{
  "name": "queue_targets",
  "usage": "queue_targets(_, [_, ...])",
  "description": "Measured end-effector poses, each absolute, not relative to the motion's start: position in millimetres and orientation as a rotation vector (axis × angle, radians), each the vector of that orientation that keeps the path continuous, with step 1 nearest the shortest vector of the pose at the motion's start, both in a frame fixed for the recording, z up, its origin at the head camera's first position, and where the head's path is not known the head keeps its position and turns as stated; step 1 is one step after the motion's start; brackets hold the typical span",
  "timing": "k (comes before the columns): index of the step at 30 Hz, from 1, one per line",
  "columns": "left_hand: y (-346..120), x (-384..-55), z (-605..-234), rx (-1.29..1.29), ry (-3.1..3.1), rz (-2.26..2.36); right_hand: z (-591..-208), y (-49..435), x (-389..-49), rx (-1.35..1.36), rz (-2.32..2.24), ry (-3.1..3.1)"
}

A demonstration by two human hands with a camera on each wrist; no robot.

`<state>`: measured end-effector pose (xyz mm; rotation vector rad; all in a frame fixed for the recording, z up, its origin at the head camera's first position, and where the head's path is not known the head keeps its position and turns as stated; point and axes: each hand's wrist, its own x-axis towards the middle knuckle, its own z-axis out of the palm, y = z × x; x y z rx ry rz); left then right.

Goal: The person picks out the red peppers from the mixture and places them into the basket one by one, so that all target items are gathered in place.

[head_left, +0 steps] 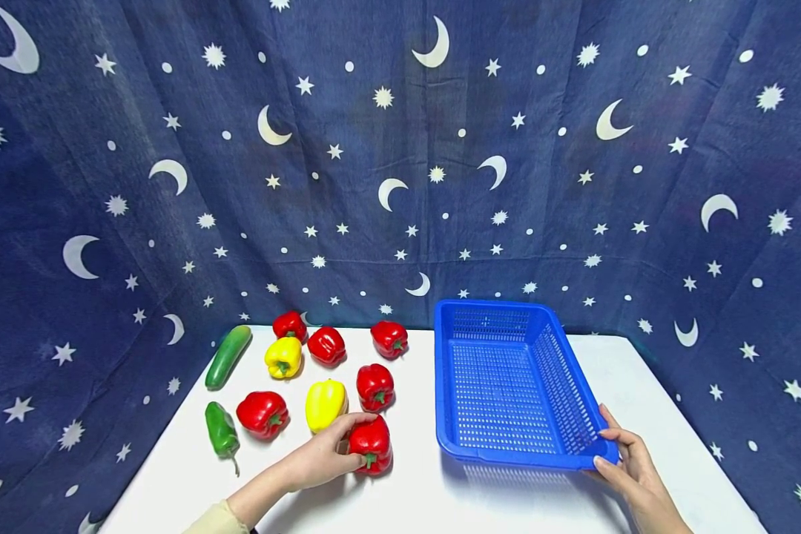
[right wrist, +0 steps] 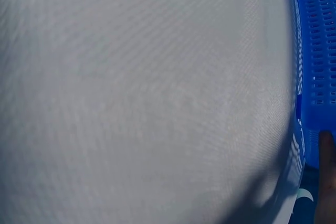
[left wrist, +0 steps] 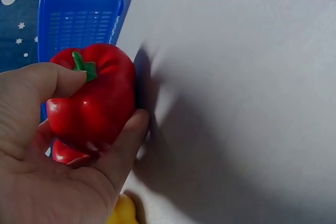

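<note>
My left hand [head_left: 323, 456] pinches a red bell pepper [head_left: 374, 441] between thumb and fingers, low over the front of the table. In the left wrist view the thumb lies beside the green stem of that pepper [left wrist: 97, 111]. A blue plastic basket [head_left: 443, 386] with perforated walls stands to the right, nothing visible inside it. At its near right corner my right hand [head_left: 637, 471] grips the rim, thumb in front and fingers along the side. In the right wrist view only one finger [right wrist: 326, 174] shows against the basket [right wrist: 317, 116].
Left of the basket lie several more red bell peppers [head_left: 263, 414], two yellow bell peppers [head_left: 325, 406], a green chili pepper [head_left: 221, 430] and a cucumber [head_left: 228, 357]. They rest on a white table [head_left: 414, 497]. A blue star-and-moon curtain [head_left: 347, 200] encloses the back and sides.
</note>
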<state>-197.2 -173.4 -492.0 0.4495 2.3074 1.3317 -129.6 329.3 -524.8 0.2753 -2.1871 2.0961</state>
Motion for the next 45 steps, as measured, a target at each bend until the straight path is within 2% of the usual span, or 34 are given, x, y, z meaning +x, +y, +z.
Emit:
queue_targets(25, [-168.3, -195.2, -491.9, 0.373, 2.232, 1.409, -526.5, 328.6, -129.0, 0.336, 2.061, -2.17])
queue_targets(33, [-159.7, -199.2, -461.6, 0.452, 2.262, 1.42, -527.3, 328.5, -129.1, 0.325, 2.083, -2.158])
queue_targets(45, [-131.9, -225.8, -413.7, 0.66, 2.248, 1.562, -527.2, 328.8, -129.1, 0.339, 2.086, -2.138])
